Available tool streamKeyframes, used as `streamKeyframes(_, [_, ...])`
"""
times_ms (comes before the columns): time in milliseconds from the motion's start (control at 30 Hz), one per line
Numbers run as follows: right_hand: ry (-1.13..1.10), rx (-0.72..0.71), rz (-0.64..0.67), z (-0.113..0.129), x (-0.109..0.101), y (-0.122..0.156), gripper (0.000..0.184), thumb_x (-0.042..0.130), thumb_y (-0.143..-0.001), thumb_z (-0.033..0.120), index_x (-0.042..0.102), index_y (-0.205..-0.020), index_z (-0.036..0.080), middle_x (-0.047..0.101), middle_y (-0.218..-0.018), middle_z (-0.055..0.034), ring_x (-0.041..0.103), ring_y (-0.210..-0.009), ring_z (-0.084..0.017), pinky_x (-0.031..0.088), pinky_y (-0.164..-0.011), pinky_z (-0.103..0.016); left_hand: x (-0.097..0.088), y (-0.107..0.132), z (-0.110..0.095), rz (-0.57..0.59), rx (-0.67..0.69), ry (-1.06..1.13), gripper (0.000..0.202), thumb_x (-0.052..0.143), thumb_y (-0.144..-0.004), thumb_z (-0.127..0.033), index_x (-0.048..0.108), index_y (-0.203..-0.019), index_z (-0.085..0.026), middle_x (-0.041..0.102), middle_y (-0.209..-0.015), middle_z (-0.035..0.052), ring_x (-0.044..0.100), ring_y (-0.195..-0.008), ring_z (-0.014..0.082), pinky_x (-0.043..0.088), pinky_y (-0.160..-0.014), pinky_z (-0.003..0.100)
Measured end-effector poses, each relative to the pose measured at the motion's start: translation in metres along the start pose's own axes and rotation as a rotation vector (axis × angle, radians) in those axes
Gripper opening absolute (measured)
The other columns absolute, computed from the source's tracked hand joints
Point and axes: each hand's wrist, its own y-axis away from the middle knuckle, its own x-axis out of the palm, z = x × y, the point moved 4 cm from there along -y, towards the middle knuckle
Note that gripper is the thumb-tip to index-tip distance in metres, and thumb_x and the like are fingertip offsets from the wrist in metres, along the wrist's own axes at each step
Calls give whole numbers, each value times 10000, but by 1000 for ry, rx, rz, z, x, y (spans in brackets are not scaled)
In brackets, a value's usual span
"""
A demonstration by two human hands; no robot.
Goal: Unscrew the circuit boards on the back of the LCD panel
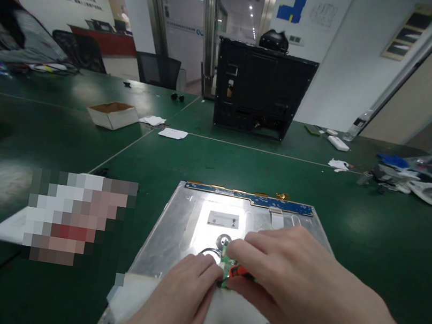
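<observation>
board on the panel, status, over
Right hand pinches board. Left hand at its edge, grip hidden. Board on metal panel, black wire beside it.

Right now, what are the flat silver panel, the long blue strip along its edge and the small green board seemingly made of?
Flat silver panel: probably sheet metal, matt; dull reflections, stamped recesses.
Long blue strip: likely lacquered circuit board; gold tabs along it.
Small green board: likely circuit board; mostly hidden by the fingers.
</observation>
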Motion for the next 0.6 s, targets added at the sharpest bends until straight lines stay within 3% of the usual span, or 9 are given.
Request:
streamKeyframes(200, [-39,-9,34,1,-1,3,145,579,-931,330,477,-906,229,608,-765,32,441,-585,-135,183,-514,-307,0,-1,0,13,-4,15,230,400,-871,-88,556,-996,-202,637,-1015,83,603,-932,263,516,-817,421])
streamKeyframes(400, [-89,-11,64,4,-3,4,143,560,-833,184,456,-922,228,597,-850,25,453,-637,-138,231,-526,-311,2,-1,0,29,-9,0,205,394,-899,-92,551,-975,-199,632,-1011,86,603,-940,263,515,-829,425])
streamKeyframes(600, [-17,-1,16,3,-2,3,19,480,-934,206,478,-930,225,602,-797,26,426,-589,-139,198,-511,-313,2,-1,0,-18,22,-17,220,379,-899,-84,553,-966,-201,635,-978,83,607,-894,260,521,-775,411])
